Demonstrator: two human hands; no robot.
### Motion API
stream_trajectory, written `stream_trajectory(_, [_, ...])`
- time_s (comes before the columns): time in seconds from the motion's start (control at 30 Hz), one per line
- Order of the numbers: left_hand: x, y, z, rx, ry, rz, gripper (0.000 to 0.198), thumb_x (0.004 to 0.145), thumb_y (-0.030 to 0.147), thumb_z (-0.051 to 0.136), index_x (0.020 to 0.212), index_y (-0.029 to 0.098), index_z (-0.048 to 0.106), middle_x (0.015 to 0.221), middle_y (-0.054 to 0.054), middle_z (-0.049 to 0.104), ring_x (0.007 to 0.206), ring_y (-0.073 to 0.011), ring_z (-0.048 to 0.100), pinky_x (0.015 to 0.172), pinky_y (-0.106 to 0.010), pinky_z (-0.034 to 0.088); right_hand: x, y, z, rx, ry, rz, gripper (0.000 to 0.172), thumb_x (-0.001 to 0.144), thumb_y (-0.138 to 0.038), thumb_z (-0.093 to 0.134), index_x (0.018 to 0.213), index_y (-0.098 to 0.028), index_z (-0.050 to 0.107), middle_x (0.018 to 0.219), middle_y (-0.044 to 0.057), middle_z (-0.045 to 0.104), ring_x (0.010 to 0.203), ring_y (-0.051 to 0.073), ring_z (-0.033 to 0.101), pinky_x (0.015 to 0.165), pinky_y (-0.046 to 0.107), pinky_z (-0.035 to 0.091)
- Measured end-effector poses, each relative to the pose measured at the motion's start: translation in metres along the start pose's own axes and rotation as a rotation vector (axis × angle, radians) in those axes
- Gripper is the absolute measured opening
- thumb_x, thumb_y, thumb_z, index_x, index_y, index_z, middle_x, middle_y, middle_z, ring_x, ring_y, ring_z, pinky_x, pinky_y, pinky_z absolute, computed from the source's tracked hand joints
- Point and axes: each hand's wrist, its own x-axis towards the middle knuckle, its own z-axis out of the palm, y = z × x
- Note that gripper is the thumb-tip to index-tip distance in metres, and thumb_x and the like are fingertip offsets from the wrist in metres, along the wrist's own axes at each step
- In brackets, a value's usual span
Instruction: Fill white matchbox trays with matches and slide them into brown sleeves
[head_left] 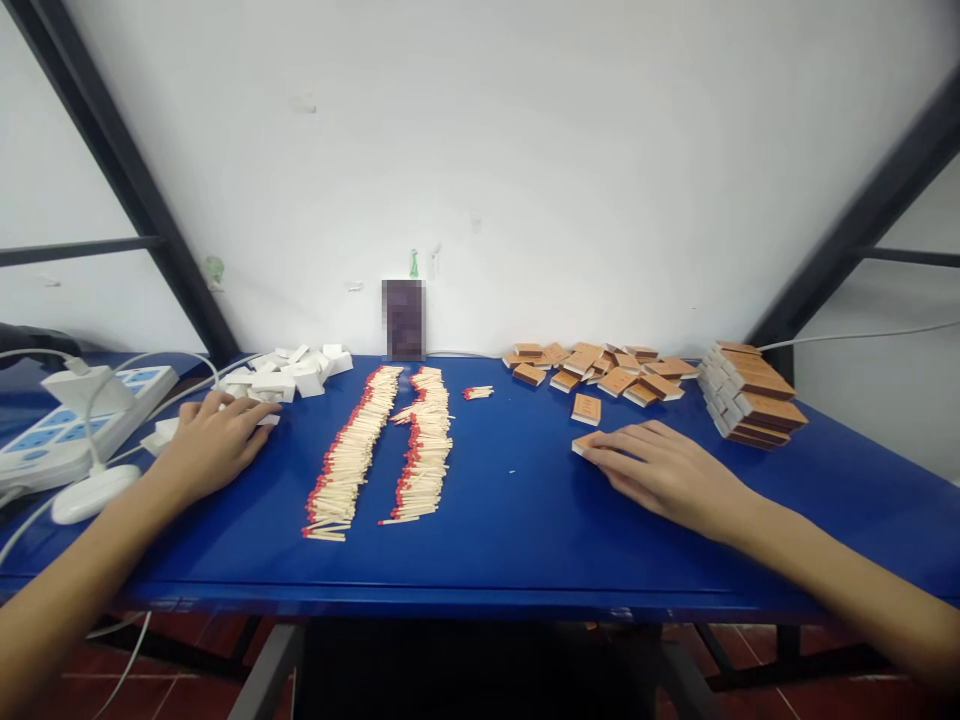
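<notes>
On the left side of the blue table, my left hand (225, 440) reaches to the white matchbox trays. Its thumb and fingers are closed around one white tray (271, 419), mostly covered by the hand. More white trays (283, 375) lie heaped just behind it. My right hand (652, 465) rests low over the right half of the table, its fingers closed on an orange matchbox sleeve (580, 445), of which only one end shows. A loose orange sleeve (586, 409) lies just beyond those fingers. Two long rows of red-tipped matches (356, 450) lie between the hands.
A small bunch of matches (478, 393) lies right of the rows. Farther back are a pile of orange sleeves (600, 368) and a stack of matchboxes (750, 395). A power strip (97, 420) with cables and a white adapter (96, 494) occupies the left end.
</notes>
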Motion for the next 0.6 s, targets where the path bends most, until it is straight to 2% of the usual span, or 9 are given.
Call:
stream_trajectory(0.17, [0.021, -0.019, 0.012, -0.049, 0.161, -0.041, 0.038, 0.096, 0.058, 0.051, 0.099, 0.027, 0.073, 0.096, 0.001, 0.072, 0.091, -0.0213, 0.058, 0.089, -0.037, 0.040, 0.016, 0.019, 0.031, 0.004, 0.031, 0.006, 0.026, 0.099, -0.016, 0.045, 0.112, -0.018, 0.067, 0.115, 0.011, 0.073, 0.093, 0.022, 0.068, 0.075, 0.034, 0.050])
stream_trajectory(0.23, [0.028, -0.025, 0.007, -0.061, 0.266, -0.078, 0.036, 0.091, 0.057, 0.058, 0.096, 0.025, 0.073, 0.095, 0.002, 0.071, 0.089, -0.0192, 0.058, 0.089, -0.035, 0.041, 0.023, 0.030, 0.043, 0.013, 0.030, 0.023, 0.026, 0.099, -0.016, 0.044, 0.108, -0.016, 0.068, 0.108, 0.013, 0.073, 0.091, 0.023, 0.068, 0.075, 0.034, 0.051])
stream_trajectory(0.3, [0.026, -0.018, -0.008, -0.075, 0.381, -0.113, 0.032, 0.091, 0.051, 0.062, 0.094, 0.021, 0.073, 0.098, 0.000, 0.070, 0.091, -0.0185, 0.058, 0.090, -0.035, 0.042, 0.029, 0.038, 0.049, 0.021, -0.015, 0.068, 0.026, 0.099, -0.018, 0.043, 0.106, -0.015, 0.069, 0.098, 0.013, 0.072, 0.085, 0.023, 0.068, 0.072, 0.034, 0.052])
stream_trajectory(0.37, [0.015, 0.007, -0.029, -0.104, 0.528, -0.147, 0.029, 0.092, 0.046, 0.062, 0.100, 0.020, 0.071, 0.097, -0.002, 0.067, 0.091, -0.0176, 0.059, 0.089, -0.034, 0.043, 0.031, 0.040, 0.047, 0.017, -0.087, 0.113, 0.026, 0.098, -0.020, 0.045, 0.103, -0.016, 0.070, 0.092, 0.011, 0.070, 0.081, 0.023, 0.066, 0.070, 0.034, 0.052])
stream_trajectory(0.4, [0.007, 0.027, -0.040, -0.230, 0.666, -0.142, 0.024, 0.090, 0.041, 0.065, 0.101, 0.020, 0.072, 0.093, -0.001, 0.067, 0.085, -0.0153, 0.059, 0.083, -0.030, 0.045, 0.032, 0.039, 0.044, 0.016, -0.125, 0.129, 0.025, 0.097, -0.022, 0.046, 0.102, -0.017, 0.070, 0.091, 0.011, 0.069, 0.080, 0.023, 0.066, 0.069, 0.035, 0.052])
stream_trajectory(0.43, [-0.002, 0.050, -0.050, -0.369, 0.715, -0.108, 0.019, 0.091, 0.034, 0.065, 0.104, 0.021, 0.071, 0.093, 0.000, 0.067, 0.081, -0.0130, 0.060, 0.077, -0.026, 0.046, 0.032, 0.038, 0.041, 0.019, -0.158, 0.144, 0.025, 0.097, -0.024, 0.047, 0.102, -0.018, 0.070, 0.092, 0.011, 0.069, 0.081, 0.024, 0.067, 0.069, 0.035, 0.052])
stream_trajectory(0.47, [-0.011, 0.076, -0.059, -0.496, 0.712, -0.035, 0.015, 0.091, 0.028, 0.065, 0.103, 0.021, 0.070, 0.092, 0.002, 0.069, 0.077, -0.0116, 0.060, 0.073, -0.024, 0.047, 0.033, 0.037, 0.036, 0.029, -0.178, 0.162, 0.025, 0.096, -0.026, 0.047, 0.104, -0.018, 0.070, 0.094, 0.011, 0.070, 0.082, 0.024, 0.067, 0.070, 0.036, 0.052])
stream_trajectory(0.5, [-0.018, 0.103, -0.065, -0.590, 0.626, 0.039, 0.012, 0.089, 0.024, 0.065, 0.100, 0.022, 0.070, 0.090, 0.003, 0.069, 0.076, -0.0112, 0.062, 0.071, -0.023, 0.048, 0.035, 0.036, 0.032, 0.045, -0.185, 0.181, 0.027, 0.096, -0.028, 0.048, 0.107, -0.018, 0.070, 0.096, 0.010, 0.070, 0.082, 0.024, 0.068, 0.070, 0.036, 0.052])
stream_trajectory(0.6, [-0.028, 0.176, -0.068, -0.763, 0.498, 0.129, 0.010, 0.091, 0.017, 0.059, 0.093, 0.021, 0.068, 0.081, 0.003, 0.071, 0.070, -0.0109, 0.065, 0.067, -0.022, 0.049, 0.049, 0.032, 0.022, 0.099, -0.167, 0.227, 0.031, 0.096, -0.032, 0.048, 0.115, -0.018, 0.068, 0.103, 0.012, 0.071, 0.090, 0.027, 0.069, 0.074, 0.038, 0.053])
